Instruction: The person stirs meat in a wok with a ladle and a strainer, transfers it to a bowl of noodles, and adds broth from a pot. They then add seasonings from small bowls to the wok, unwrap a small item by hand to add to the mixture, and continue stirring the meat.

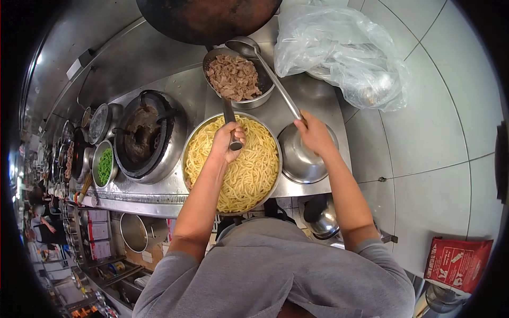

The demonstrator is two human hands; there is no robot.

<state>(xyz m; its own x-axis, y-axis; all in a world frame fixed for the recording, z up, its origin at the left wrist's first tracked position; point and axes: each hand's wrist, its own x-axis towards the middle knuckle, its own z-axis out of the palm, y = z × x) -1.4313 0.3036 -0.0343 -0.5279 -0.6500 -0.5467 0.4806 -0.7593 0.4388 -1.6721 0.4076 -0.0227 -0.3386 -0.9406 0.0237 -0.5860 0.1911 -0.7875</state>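
My left hand (228,142) is closed round the dark handle of a round strainer (263,79), whose mesh is hard to make out. Cooked meat slices (233,77) lie in it, and it rests over a metal bowl (257,103). Directly under my left hand is a wide metal basin (279,175) full of yellow noodles (249,169). With my right hand (316,133) I grip a long metal ladle (283,90); its bowl is at the strainer's far rim. Below that hand sits an upturned-looking metal bowl (303,159).
A wok burner (151,135) is left of the noodles, with a bowl of green vegetables (105,167) beyond it. At the back hangs a large dark wok (209,21). A clear plastic bag (344,53) lies back right, by the tiled wall. A red packet (458,263) is lower right.
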